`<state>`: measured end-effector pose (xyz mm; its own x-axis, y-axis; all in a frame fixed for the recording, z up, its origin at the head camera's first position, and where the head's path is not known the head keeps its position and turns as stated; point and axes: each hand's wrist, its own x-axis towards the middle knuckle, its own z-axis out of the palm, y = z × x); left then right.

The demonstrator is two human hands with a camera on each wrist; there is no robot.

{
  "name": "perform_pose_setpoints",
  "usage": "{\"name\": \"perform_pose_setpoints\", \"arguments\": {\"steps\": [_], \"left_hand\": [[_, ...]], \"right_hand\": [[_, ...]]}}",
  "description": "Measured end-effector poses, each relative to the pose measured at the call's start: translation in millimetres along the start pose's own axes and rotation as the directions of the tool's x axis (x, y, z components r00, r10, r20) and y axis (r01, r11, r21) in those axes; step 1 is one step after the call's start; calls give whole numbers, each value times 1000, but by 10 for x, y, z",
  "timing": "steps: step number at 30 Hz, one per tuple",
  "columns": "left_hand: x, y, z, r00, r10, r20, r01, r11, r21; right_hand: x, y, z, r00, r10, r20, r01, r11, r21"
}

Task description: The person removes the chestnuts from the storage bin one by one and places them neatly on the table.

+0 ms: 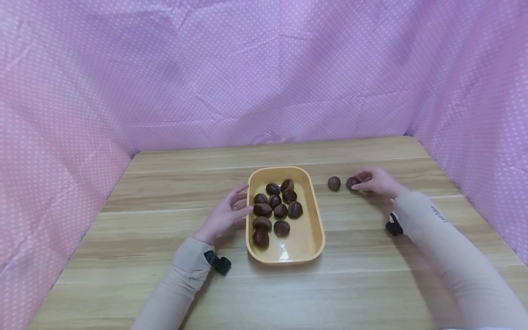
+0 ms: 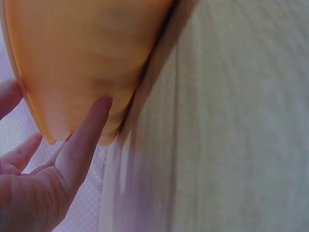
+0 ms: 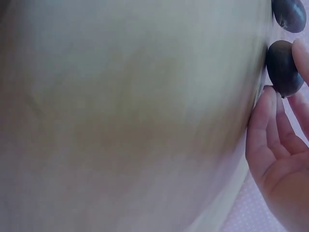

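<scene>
Over on the left, the left hand (image 1: 224, 215) sets loosely spread, fairly straight fingers against the left side of the yellow tray (image 1: 284, 262), probably to steady it. Chestnuts (image 1: 280, 211) cluster inside, mostly toward its left and far parts. Right of the tray, a loose chestnut (image 1: 334, 184) sits on the table (image 1: 165, 201). Just beyond it, the right hand (image 1: 378, 181) pinches another chestnut (image 1: 351, 183) at its fingertips, seemingly because it's round and might roll. The tray lies between the hands, well apart from the right one.
</scene>
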<state>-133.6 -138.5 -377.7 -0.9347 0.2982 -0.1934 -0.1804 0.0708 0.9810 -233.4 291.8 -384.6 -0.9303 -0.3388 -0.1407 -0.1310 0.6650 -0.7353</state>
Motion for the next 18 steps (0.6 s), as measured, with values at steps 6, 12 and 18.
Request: {"name": "perform_pose_setpoints", "arguments": {"steps": [6,12,18], "left_hand": [[-7,-4,-6,1000,-8,7,8,1000,1],[-8,3,4,1000,0,1,0,1000,-5],[-9,4,5,1000,-3,-1,3,1000,-21]], "right_hand": [[19,-7,7,999,27,33,-26,999,-35],[32,-23,1,999,22,32,-20,998,-54],[-2,-137,-39,999,40,31,-38,997,-63]]}}
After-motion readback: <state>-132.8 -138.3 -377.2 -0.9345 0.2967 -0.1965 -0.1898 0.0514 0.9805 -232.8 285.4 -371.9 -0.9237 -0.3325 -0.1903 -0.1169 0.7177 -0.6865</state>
